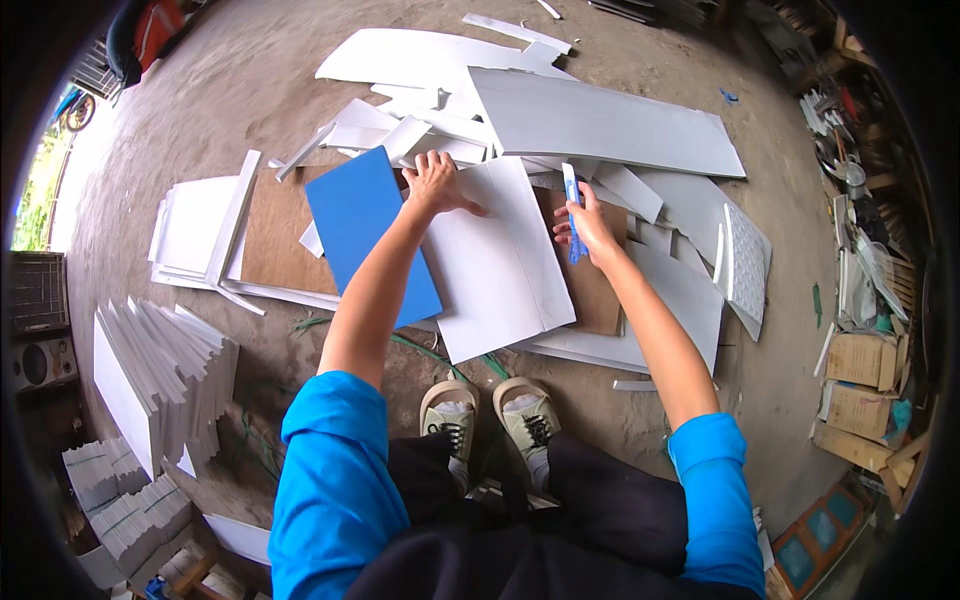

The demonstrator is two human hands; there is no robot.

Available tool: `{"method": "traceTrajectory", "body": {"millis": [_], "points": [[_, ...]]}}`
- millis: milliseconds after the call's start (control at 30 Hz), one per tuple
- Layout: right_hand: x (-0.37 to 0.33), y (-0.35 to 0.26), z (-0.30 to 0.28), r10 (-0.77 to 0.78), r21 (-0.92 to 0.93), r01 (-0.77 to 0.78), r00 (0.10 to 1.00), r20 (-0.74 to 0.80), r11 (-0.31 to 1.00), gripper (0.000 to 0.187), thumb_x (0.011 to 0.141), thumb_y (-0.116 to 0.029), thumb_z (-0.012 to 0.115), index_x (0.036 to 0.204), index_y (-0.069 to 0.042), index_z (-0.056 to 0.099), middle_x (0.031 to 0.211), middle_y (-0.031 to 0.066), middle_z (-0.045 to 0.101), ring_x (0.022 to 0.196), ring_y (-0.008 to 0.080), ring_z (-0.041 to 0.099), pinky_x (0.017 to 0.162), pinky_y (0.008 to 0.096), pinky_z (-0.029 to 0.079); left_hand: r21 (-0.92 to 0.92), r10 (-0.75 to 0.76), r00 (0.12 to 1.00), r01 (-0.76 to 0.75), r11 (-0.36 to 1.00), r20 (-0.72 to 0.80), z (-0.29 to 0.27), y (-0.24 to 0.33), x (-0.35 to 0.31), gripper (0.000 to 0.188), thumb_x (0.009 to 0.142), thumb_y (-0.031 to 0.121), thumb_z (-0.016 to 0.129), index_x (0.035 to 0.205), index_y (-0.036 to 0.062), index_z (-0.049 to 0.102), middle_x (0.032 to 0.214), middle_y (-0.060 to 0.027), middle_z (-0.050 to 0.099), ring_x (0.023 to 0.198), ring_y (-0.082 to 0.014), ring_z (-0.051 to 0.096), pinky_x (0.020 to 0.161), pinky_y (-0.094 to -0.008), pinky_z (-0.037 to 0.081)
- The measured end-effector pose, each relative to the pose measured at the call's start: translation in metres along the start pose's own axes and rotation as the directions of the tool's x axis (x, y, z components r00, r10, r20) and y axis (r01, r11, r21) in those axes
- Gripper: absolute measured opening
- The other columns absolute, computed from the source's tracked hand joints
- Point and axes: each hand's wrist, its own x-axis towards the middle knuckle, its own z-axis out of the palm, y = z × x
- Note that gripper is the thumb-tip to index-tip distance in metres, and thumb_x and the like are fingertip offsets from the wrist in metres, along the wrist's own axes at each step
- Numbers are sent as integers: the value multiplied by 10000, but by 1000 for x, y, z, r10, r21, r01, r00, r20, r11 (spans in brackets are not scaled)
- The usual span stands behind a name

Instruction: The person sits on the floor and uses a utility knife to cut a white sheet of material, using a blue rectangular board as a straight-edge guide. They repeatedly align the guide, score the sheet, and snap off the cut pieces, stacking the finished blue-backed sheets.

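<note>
My right hand (pixel 592 228) is closed around a blue utility knife (pixel 574 212), its pale tip pointing away from me, just above the right side of a white foam-like sheet (pixel 497 255). A lengthwise line runs down this sheet near its right edge. My left hand (pixel 436 186) rests with spread fingers at the sheet's far left corner, the thumb on the white surface. Beside it, a blue rectangular board (pixel 372 238) lies tilted, partly covered by my left forearm. Under both is a brown board (pixel 283 235), mostly hidden in the middle.
White offcuts (pixel 440 125) and a long white panel (pixel 606 122) lie beyond my hands. To the left stand cut white sheets (pixel 165 375) and bundled stacks (pixel 140 525). Shelving with cardboard boxes (pixel 860 360) lines the right. My shoes (pixel 527 415) are close to the near edge.
</note>
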Motion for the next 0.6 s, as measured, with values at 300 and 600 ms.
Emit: {"method": "traceTrajectory", "body": {"millis": [300, 600], "points": [[-89, -48, -67, -151, -62, 149, 988, -26, 987, 553, 831, -30, 385, 1328, -99, 156, 961, 115, 534, 611, 159, 583, 514, 264, 452, -246, 348, 917, -389, 888, -194, -109, 34, -39, 542, 621, 421, 734, 994, 83, 533, 890, -144, 621, 858, -313, 594, 705, -404, 454], [-185, -95, -82, -507, -349, 458, 860, -58, 817, 350, 904, -96, 403, 1241, -27, 335, 778, 109, 576, 449, 141, 538, 419, 261, 420, 197, 358, 790, -298, 934, -498, -172, 93, -115, 417, 765, 411, 600, 1039, 106, 523, 964, -96, 578, 934, -281, 553, 784, -523, 370]]}}
